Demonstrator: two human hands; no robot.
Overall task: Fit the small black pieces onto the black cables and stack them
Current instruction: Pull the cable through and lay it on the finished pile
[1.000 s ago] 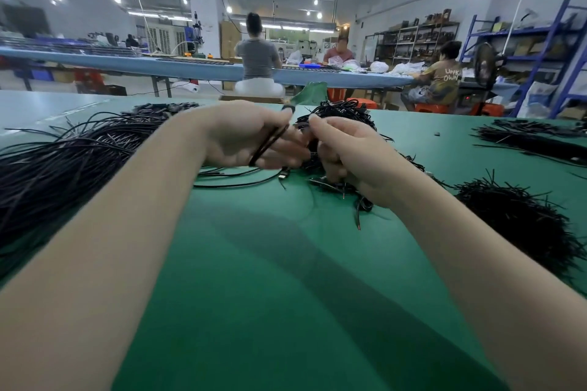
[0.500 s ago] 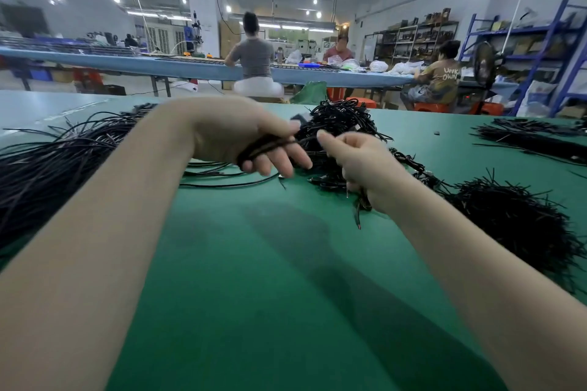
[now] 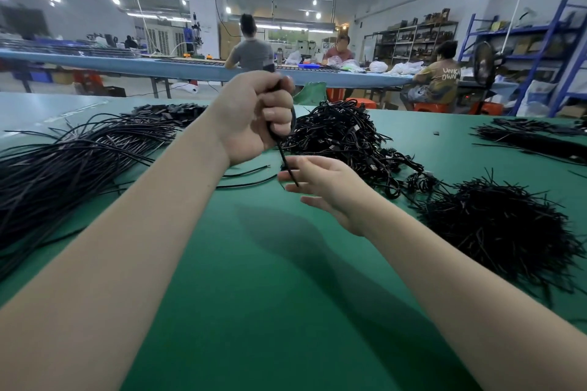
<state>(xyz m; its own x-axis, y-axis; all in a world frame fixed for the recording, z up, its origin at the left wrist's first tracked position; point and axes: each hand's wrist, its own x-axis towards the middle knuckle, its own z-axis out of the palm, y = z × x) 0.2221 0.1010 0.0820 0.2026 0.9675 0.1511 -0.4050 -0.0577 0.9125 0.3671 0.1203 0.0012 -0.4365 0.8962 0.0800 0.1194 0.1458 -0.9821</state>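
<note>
Two hands working over green table [image 3: 254, 311], frame ctr. Lg loose cable pile [image 3: 63, 162] lying left; tangled pile [image 3: 343, 136] sitting upper ctr; short-piece heap [image 3: 502, 225] lying right. Left hand [image 3: 254, 117] gripping cable bundle [image 3: 287, 165] w/ curled fingers, ends hanging down. Right hand [image 3: 324, 187] reaching beneath, fingers spread, touching the ends.

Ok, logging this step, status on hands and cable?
Left hand raised, fist gripping thin black cable. Right hand open below, at the cable's hanging end. Nothing blocking on green mat.
</note>
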